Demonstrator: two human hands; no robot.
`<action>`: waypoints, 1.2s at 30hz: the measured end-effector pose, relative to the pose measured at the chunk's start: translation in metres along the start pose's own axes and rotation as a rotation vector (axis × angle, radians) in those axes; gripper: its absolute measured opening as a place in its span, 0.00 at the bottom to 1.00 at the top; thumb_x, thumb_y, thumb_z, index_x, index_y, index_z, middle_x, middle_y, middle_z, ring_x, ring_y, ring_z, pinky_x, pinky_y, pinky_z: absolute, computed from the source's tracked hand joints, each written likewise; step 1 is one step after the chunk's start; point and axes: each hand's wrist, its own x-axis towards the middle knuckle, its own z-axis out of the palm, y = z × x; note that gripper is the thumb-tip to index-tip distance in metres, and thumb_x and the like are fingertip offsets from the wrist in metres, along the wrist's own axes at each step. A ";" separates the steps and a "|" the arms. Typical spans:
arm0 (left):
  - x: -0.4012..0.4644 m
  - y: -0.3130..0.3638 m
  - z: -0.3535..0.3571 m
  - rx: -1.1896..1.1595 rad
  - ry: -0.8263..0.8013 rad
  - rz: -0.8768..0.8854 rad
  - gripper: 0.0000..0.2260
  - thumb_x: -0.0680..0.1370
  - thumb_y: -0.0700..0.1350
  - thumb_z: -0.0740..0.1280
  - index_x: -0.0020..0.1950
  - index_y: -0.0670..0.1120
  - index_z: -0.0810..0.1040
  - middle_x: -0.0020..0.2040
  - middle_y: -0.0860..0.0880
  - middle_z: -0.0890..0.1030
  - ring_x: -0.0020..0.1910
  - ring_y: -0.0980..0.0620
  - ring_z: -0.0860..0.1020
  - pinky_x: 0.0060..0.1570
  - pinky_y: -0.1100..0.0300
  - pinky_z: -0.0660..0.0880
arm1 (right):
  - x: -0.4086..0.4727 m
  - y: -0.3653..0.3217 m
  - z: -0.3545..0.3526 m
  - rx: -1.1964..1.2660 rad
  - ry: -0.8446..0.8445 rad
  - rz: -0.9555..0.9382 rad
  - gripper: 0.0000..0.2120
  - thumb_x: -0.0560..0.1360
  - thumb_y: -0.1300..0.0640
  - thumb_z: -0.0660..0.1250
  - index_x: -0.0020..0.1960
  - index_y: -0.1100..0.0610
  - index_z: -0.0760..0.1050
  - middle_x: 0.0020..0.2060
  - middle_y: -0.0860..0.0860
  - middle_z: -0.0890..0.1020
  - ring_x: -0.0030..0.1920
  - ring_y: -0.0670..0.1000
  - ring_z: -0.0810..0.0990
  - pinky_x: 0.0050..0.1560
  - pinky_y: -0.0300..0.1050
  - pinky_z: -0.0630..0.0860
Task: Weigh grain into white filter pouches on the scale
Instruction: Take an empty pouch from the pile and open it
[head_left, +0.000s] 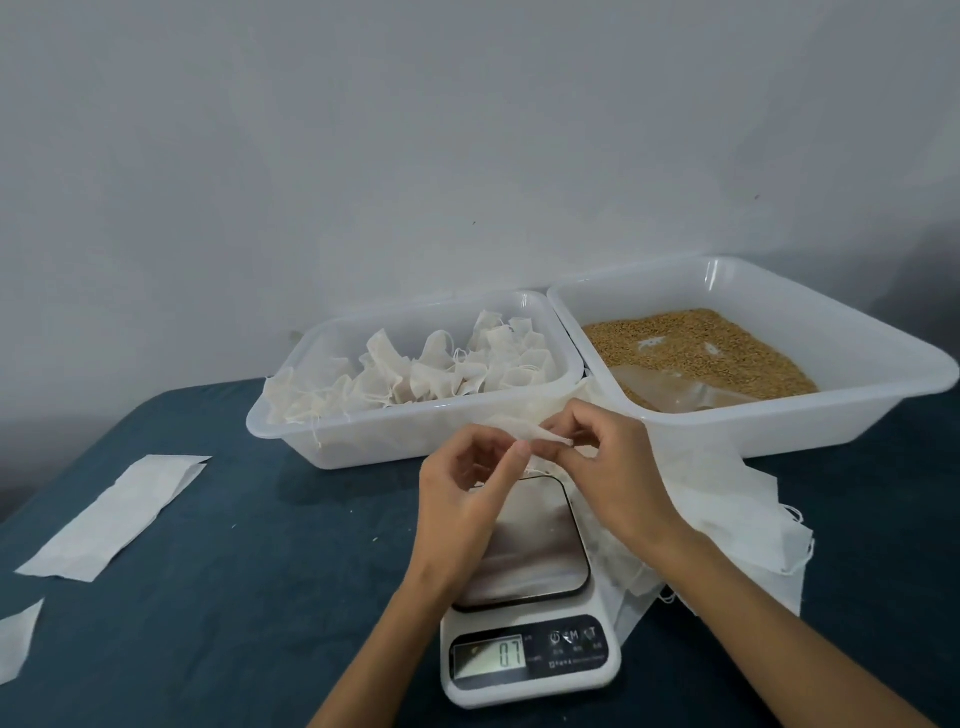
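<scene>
A white kitchen scale (530, 644) with a steel platform stands in front of me; its display reads 0.7. Above the platform, both hands work one white filter pouch (524, 432). My right hand (613, 473) pinches the pouch's right end between thumb and fingertips. My left hand (467, 493) has its fingers curled at the pouch's left side, a fingertip touching it. Behind on the right, a white tray (857, 332) holds golden grain (691, 343) and a clear plastic scoop or bag (670, 389).
A second white tray (415, 436) at the back left is full of filled, tied pouches. A pile of empty white pouches (737, 514) lies right of the scale. Two flat white paper strips (114, 514) lie on the blue tabletop at the left. A grey wall stands behind.
</scene>
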 end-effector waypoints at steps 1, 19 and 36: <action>0.000 -0.001 0.000 -0.014 0.004 -0.013 0.07 0.77 0.54 0.74 0.46 0.51 0.84 0.43 0.48 0.85 0.43 0.52 0.82 0.46 0.61 0.77 | -0.001 0.001 0.001 -0.046 -0.003 -0.039 0.12 0.72 0.57 0.79 0.37 0.52 0.76 0.37 0.44 0.83 0.40 0.47 0.82 0.45 0.38 0.77; 0.011 -0.012 -0.015 -0.500 -0.242 -0.496 0.14 0.77 0.41 0.75 0.62 0.40 0.84 0.49 0.45 0.84 0.43 0.53 0.80 0.43 0.61 0.78 | 0.007 -0.005 -0.010 0.656 -0.044 0.268 0.08 0.75 0.56 0.72 0.51 0.59 0.81 0.43 0.58 0.86 0.44 0.52 0.85 0.47 0.44 0.82; 0.011 -0.023 -0.015 -0.300 -0.104 -0.299 0.25 0.72 0.51 0.79 0.45 0.30 0.74 0.38 0.45 0.76 0.34 0.52 0.72 0.41 0.62 0.74 | 0.006 0.003 -0.005 0.343 0.079 0.226 0.11 0.78 0.56 0.72 0.60 0.53 0.80 0.51 0.49 0.85 0.52 0.49 0.84 0.52 0.45 0.82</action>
